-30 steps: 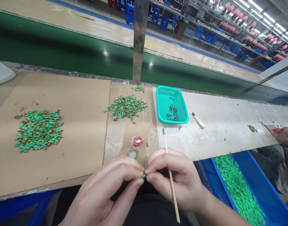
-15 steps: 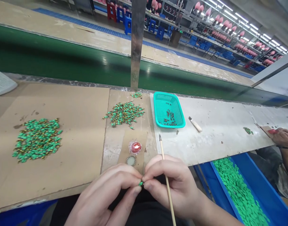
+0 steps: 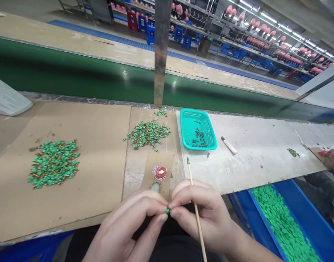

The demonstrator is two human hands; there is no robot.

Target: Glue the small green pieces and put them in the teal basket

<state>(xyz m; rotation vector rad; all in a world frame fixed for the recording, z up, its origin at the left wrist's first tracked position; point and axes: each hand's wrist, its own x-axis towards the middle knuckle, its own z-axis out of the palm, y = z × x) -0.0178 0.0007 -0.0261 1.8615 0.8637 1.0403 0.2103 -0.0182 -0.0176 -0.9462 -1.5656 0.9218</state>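
Note:
My left hand [image 3: 131,222] pinches a small green bead-like piece [image 3: 167,211] between thumb and forefinger. Against its other end, the thumb and forefinger of my right hand [image 3: 210,213] are pressed together; their fingertips hide most of what lies between. A thin wooden paintbrush [image 3: 198,222] rests in the right hand too, its dark tip pointing up and away. Just beyond my fingers, a red glossy blob [image 3: 160,172] and a small pale round dish with a beaded rim [image 3: 155,187] sit on a cardboard strip.
Piles of green-and-gold pieces lie left [image 3: 55,163] and centre [image 3: 147,134]. A teal basket [image 3: 213,143] holds small dark bits. To its right is a flat brush [image 3: 229,145]. A blue bin [image 3: 300,198] holds green pieces, near another person's hand [image 3: 333,160]. A metal post [image 3: 159,72] rises behind.
The whole view has shifted slightly, so everything sits a little further right and lower. Both hands keep their pinch on the green piece, and the paintbrush stays in the right hand.

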